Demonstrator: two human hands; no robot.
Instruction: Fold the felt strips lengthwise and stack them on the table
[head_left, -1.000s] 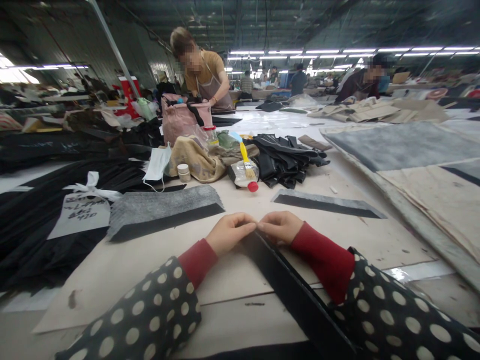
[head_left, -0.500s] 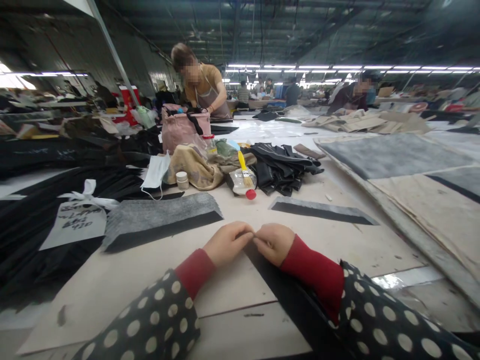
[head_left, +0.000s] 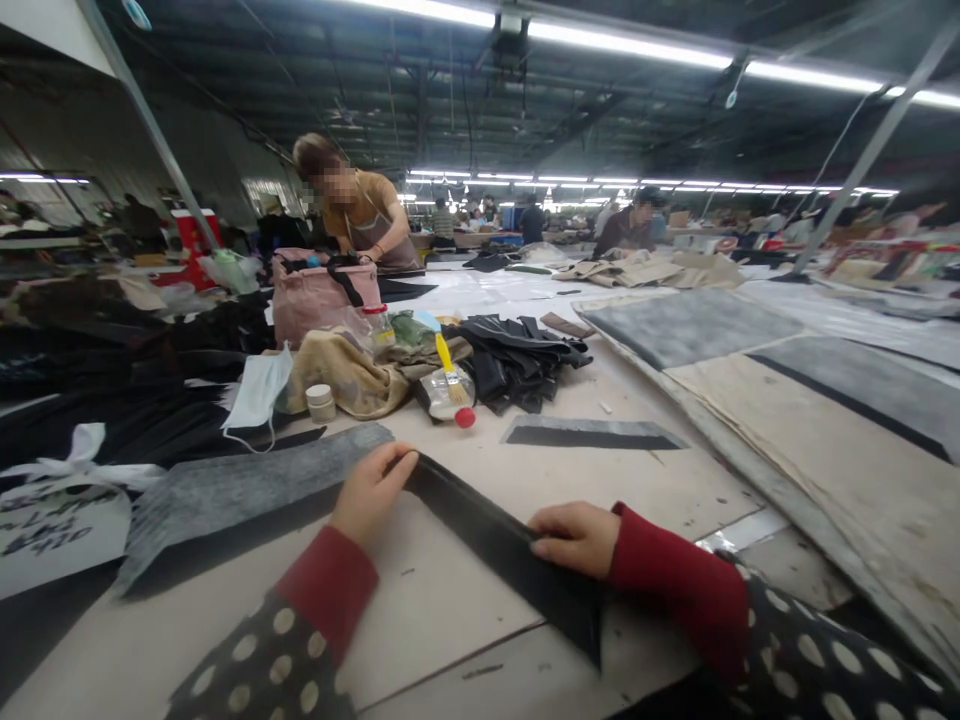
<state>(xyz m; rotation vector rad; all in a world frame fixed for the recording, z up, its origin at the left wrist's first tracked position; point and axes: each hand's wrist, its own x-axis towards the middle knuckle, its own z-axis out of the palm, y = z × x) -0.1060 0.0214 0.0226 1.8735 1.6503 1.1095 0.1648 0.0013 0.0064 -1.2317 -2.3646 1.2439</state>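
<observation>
A black fabric strip [head_left: 495, 545] slants across the table from upper left to lower right, between my two hands. My left hand [head_left: 373, 492] pinches its far left end between thumb and fingers. Farther along, my right hand [head_left: 576, 537] grips the strip's upper edge, thumb on the near side. Just left of my left hand lies a stack of grey pieces with black edges [head_left: 247, 500]. A similar grey and black strip [head_left: 592, 433] rests flat beyond my hands.
Behind sit a yellow-handled brush [head_left: 448, 368] on a red-capped bottle [head_left: 465, 417], a white jar [head_left: 320, 402], a face mask [head_left: 259, 388], black scraps [head_left: 510, 350] and a pink bag [head_left: 322, 300]. Large layered sheets [head_left: 810, 400] cover the right side. A person [head_left: 367, 215] works across the table.
My hands, close together before, are now apart, with the black strip stretched between them. My right hand has slid down along it toward me. The camera view has turned to the right.
</observation>
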